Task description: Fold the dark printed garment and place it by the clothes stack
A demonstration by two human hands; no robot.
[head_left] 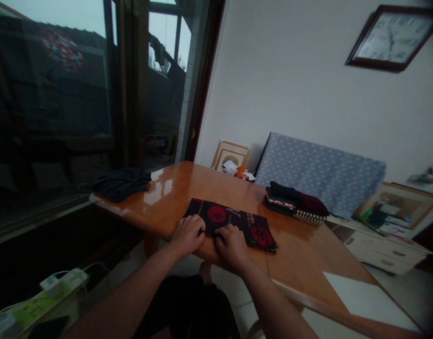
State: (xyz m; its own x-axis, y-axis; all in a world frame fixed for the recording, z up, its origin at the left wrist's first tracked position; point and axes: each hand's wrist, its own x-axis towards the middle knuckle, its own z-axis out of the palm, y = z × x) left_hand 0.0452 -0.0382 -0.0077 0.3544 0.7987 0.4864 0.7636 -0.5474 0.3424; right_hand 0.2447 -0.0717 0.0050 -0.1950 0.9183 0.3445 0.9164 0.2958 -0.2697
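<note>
Along the table's [216, 186] near edge lies the dark red-printed cloth [233, 221], reaching beyond both hands; the left hand [190, 233] and right hand [232, 242] rest curled on its near side, fingertips partly hidden, grip unclear.

On table [216, 184]: garment heap [122, 183] left, cloth [233, 217] at near edge, garment stacks [296, 202] toward far right, paper [368, 299] right; on wall [290, 70], clock [393, 37].
</note>
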